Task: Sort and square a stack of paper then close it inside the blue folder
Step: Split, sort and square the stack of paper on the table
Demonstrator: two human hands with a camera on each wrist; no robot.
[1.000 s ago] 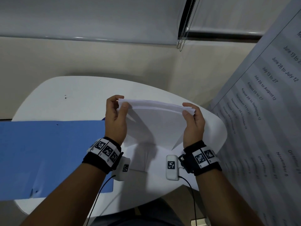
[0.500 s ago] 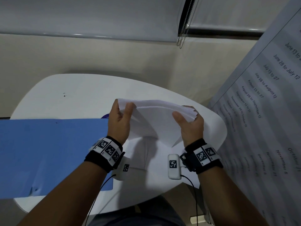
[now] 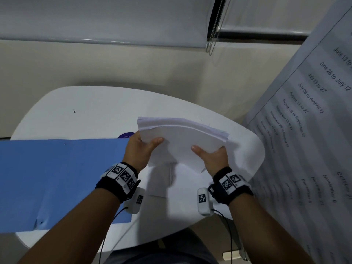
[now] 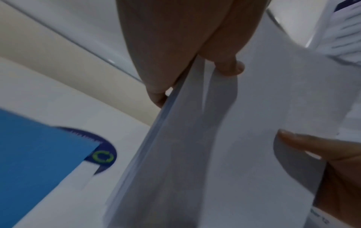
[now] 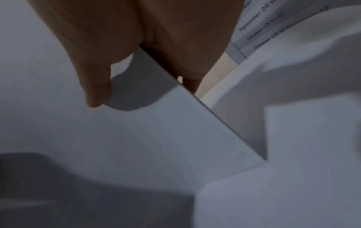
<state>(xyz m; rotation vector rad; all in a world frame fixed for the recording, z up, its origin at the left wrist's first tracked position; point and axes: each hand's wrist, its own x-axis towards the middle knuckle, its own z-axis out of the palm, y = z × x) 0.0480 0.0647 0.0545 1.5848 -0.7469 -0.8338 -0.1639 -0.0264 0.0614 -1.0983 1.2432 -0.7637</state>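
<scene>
A white rounded table (image 3: 95, 111) stands against a beige wall below a window blind (image 3: 95, 20). Your left hand (image 3: 139, 151) pinches the left edge of the paper stack (image 3: 182, 138), thumb on top, fingers beneath. Your right hand (image 3: 213, 159) pinches the right edge in the same way. The stack is held above the table, bowed upward, its far edges fanned unevenly. The blue folder (image 3: 62, 180) lies open on the table to your left. A printed date chart (image 3: 304, 130) hangs at right.
</scene>
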